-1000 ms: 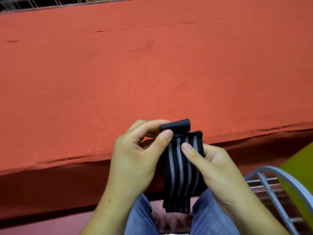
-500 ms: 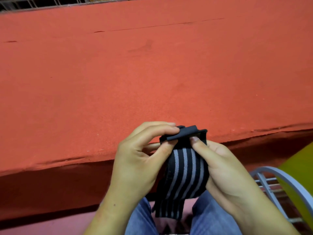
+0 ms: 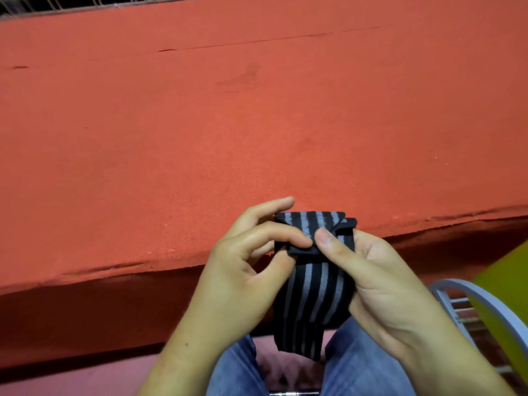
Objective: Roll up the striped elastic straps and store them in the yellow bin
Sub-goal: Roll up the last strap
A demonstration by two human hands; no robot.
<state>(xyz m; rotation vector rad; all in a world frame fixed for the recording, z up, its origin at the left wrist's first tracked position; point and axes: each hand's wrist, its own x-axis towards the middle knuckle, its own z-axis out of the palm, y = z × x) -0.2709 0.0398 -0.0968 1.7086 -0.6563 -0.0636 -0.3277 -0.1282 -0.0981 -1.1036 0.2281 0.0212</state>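
The rolling step is judged to be in hand and only just begun. The top end of the striped elastic strap [image 3: 313, 298] is seen folded over into a first small turn, held just in front of the near edge of the red table [image 3: 257, 124], while the rest of its length hangs loose below that edge. The fold is pinched by the left hand [image 3: 240, 281] between thumb and curled forefinger. It is pressed from the other side by the thumb of the right hand [image 3: 380, 287], whose fingers are wrapped behind the strap. Only a corner of the yellow bin [image 3: 508, 281] is glimpsed, below the table's edge towards its right end and apart from the strap; what lies in it cannot be told. For the next move, the turn would need to be tightened and wound down the hanging length, with even tension, so that the elastic does not spring open or the roll skew. Storing is judged to be some way off.
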